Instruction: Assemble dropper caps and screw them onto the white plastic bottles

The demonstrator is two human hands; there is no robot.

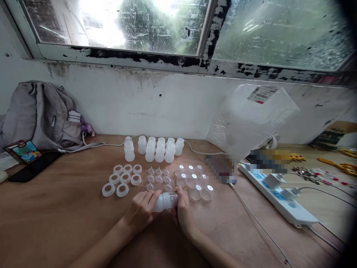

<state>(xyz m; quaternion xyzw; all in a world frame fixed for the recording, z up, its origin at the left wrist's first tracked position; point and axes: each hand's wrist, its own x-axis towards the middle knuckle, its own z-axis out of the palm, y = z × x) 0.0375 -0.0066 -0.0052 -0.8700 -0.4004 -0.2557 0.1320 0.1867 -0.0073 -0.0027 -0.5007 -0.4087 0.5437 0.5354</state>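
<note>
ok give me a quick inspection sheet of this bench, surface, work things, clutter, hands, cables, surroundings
surface: brown wooden table, worn, set against a white wall
work things: one small white bottle lying sideways between both hands; upright bottles in rows behind; white rings, small nipple pieces and clear caps laid out in groups
clutter: grey backpack, black phone, clear plastic bag, scissors far right
hands: left hand has a grip on the bottle's body; right hand at its capped end
cables: white power strip with plugs in; white cable across the table
surroundings: dirty window, peeling frame
</note>
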